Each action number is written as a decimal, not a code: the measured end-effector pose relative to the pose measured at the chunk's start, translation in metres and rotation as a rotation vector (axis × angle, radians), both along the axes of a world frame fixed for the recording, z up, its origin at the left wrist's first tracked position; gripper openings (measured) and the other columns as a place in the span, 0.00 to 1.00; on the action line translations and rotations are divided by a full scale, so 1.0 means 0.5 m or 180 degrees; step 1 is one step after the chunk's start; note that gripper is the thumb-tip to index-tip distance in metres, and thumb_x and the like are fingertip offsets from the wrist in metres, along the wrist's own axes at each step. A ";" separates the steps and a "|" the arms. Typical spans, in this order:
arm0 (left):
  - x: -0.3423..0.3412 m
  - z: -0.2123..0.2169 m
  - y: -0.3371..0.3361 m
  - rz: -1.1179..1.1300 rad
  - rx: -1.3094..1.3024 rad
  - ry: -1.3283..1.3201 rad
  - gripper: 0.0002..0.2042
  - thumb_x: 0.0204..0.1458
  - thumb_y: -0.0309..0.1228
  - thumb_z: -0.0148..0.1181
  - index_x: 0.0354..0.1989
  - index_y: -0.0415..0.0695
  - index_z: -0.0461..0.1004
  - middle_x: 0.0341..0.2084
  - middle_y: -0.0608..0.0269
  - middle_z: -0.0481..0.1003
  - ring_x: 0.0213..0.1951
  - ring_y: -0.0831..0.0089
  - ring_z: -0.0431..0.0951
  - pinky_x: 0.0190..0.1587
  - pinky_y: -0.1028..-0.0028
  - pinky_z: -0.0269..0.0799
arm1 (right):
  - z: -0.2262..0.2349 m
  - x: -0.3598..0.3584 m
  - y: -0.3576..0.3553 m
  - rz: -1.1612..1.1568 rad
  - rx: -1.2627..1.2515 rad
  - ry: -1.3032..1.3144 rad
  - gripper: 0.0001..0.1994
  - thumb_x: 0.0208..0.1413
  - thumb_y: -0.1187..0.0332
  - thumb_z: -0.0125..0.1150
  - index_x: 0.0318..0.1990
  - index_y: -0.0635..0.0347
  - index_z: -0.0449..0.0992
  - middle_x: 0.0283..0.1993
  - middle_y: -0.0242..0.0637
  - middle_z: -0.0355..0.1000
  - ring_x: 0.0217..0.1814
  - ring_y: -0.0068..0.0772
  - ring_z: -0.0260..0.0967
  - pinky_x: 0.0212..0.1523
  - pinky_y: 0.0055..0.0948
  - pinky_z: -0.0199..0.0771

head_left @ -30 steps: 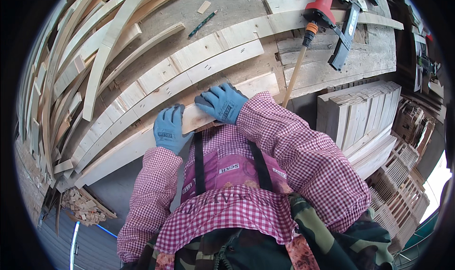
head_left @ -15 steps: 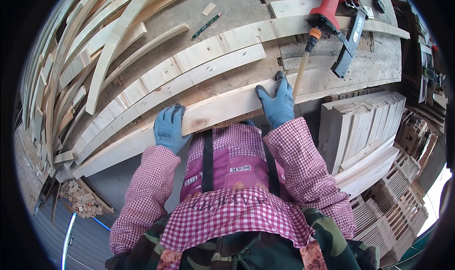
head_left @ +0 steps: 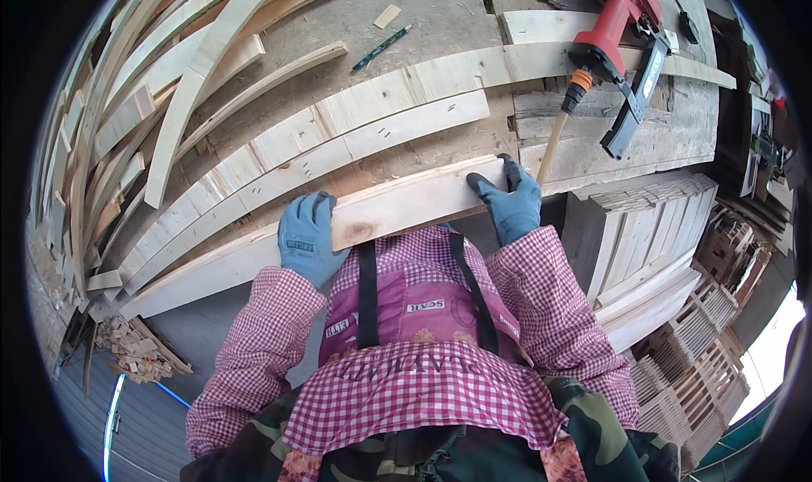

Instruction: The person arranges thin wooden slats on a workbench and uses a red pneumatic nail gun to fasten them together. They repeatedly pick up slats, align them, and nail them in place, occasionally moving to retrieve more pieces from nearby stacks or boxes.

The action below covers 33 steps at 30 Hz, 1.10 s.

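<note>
A long pale wooden board (head_left: 414, 201) with a dark knot lies along the near edge of the bench, in front of me. My left hand (head_left: 308, 238), in a blue glove with dark fingertips, grips it near the middle, fingers over its top edge. At the right end, my gloved right hand (head_left: 511, 205) holds the board between thumb and fingers. Just beyond lies a shorter wooden strip (head_left: 414, 125) with small dark marks, against a long curved wooden strip (head_left: 364, 97). Which parts of the board touch the strips I cannot tell.
A red nail gun (head_left: 616, 35) with a tan hose (head_left: 553, 144) rests on the bench at the right. Many curved strips (head_left: 196, 80) pile up at the left. A green pencil (head_left: 381, 49) lies farther back. Stacked boards (head_left: 647, 228) stand at the lower right, wood scraps (head_left: 135, 347) lower left.
The board's right end has come slightly nearer to me, and my right hand has moved with it. My left hand keeps its grip. The whole view has shifted a little.
</note>
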<state>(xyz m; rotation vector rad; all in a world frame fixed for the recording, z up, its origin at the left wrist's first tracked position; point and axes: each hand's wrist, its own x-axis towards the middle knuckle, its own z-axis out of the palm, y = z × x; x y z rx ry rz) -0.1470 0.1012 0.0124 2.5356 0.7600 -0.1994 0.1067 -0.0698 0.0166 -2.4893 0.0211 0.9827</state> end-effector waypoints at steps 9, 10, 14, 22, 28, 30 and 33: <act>0.011 0.006 0.003 0.0060 -0.0090 0.0078 0.30 0.44 0.52 0.62 0.46 0.38 0.67 0.45 0.48 0.68 0.48 0.51 0.67 0.52 0.57 0.62 | 0.011 -0.021 0.016 -0.0128 0.0107 -0.0064 0.35 0.39 0.64 0.75 0.57 0.60 0.69 0.55 0.44 0.64 0.54 0.37 0.67 0.52 0.30 0.72; 0.011 0.005 0.003 0.0039 -0.0038 0.0071 0.30 0.44 0.52 0.62 0.46 0.38 0.67 0.45 0.48 0.68 0.48 0.51 0.67 0.52 0.57 0.63 | 0.012 -0.024 0.016 -0.0095 0.0111 -0.0093 0.34 0.39 0.64 0.75 0.58 0.59 0.69 0.56 0.44 0.64 0.55 0.37 0.66 0.52 0.30 0.71; 0.005 -0.003 -0.001 0.0073 -0.0053 0.0043 0.30 0.44 0.52 0.63 0.45 0.38 0.67 0.44 0.48 0.68 0.48 0.51 0.67 0.52 0.57 0.63 | 0.019 -0.038 0.017 0.0248 -0.0017 -0.0268 0.37 0.41 0.59 0.73 0.60 0.60 0.65 0.56 0.50 0.62 0.59 0.47 0.62 0.60 0.36 0.64; 0.010 0.002 0.017 -0.0129 -0.0140 0.0290 0.29 0.43 0.52 0.63 0.44 0.39 0.67 0.42 0.50 0.68 0.45 0.53 0.67 0.48 0.59 0.63 | 0.001 0.001 0.001 0.0327 0.0300 0.0149 0.40 0.38 0.59 0.75 0.57 0.70 0.62 0.55 0.51 0.64 0.57 0.46 0.64 0.59 0.35 0.65; 0.002 0.014 0.000 0.0044 0.0061 -0.0049 0.29 0.43 0.53 0.63 0.44 0.40 0.68 0.42 0.52 0.68 0.46 0.54 0.68 0.48 0.58 0.63 | 0.016 0.036 0.004 0.0408 0.0635 0.0769 0.44 0.32 0.64 0.79 0.57 0.69 0.59 0.54 0.50 0.64 0.57 0.41 0.63 0.59 0.33 0.65; -0.006 0.023 -0.007 0.0046 0.0205 -0.0061 0.30 0.42 0.53 0.63 0.44 0.40 0.68 0.43 0.52 0.68 0.46 0.54 0.68 0.49 0.59 0.63 | 0.010 0.051 0.001 0.0853 0.0437 0.0681 0.43 0.32 0.64 0.79 0.56 0.69 0.59 0.54 0.50 0.64 0.57 0.41 0.63 0.59 0.32 0.65; -0.019 0.026 -0.013 0.0053 0.0403 -0.0043 0.31 0.42 0.54 0.64 0.45 0.40 0.68 0.44 0.53 0.68 0.47 0.55 0.67 0.50 0.59 0.62 | 0.016 0.056 0.004 0.0946 0.0642 0.0769 0.41 0.32 0.64 0.78 0.55 0.67 0.60 0.54 0.50 0.64 0.57 0.41 0.64 0.58 0.32 0.66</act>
